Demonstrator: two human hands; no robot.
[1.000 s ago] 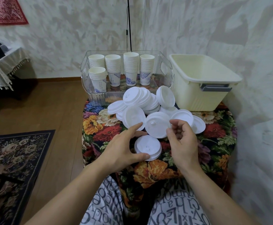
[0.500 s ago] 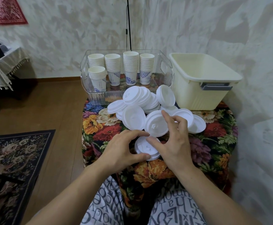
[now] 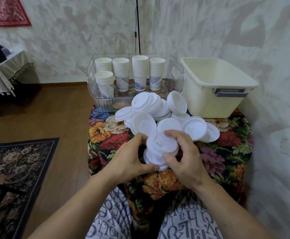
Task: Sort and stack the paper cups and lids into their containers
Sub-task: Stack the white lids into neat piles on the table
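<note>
right hand [image 3: 184, 157] has brought a lid [image 3: 161, 144] down onto lid stack [image 3: 151, 161] | left hand [image 3: 130, 159] fingers curl round stack | stack's lower lids hidden

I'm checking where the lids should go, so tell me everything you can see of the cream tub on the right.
The cream tub is a rectangular bin that looks like plastic, with a rolled rim, faintly ribbed walls and a grey handle on its near end. It stands upright on the floral cloth, beside the clear bin. The inside that shows holds nothing.
</note>
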